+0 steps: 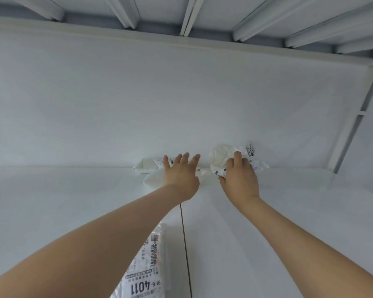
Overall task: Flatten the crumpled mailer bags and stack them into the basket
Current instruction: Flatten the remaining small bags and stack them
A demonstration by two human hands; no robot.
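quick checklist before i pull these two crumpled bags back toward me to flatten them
1. Right hand grips the 4005 bag: ok.
2. Left hand grips the left bag: not ok, fingers straight, no grip.
3. Both bags flattened: not ok, both crumpled at the wall.
4. Basket located: cannot tell, out of view.
5. 4011 bag flat: ok, but it lies under the left arm's pull-back path.

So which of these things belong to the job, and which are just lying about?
Job: crumpled 4005 bag, gripped by right hand; second crumpled bag under open left hand; 4011 bag nearest the camera.
Just there: table, wall, overhead beams.
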